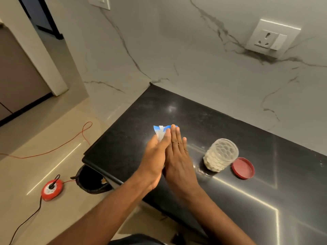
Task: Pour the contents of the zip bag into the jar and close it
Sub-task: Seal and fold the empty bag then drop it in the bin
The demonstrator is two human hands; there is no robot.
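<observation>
The zip bag [160,132], clear with a blue strip at its top, is pressed flat between my two palms above the black counter. Only its upper end sticks out past my fingertips. My left hand [154,160] lies against its left side and my right hand [178,160] against its right side, fingers straight. To the right stands the clear plastic jar [220,155], without a lid and filled with pale round pieces. Its red lid [243,167] lies flat on the counter just right of the jar.
The black counter [177,106] meets a marble wall with a socket [270,38] at the back right. Below the counter's left edge stands a black bin [92,179]. On the floor lie a red extension reel [52,190] and its orange cable [70,142].
</observation>
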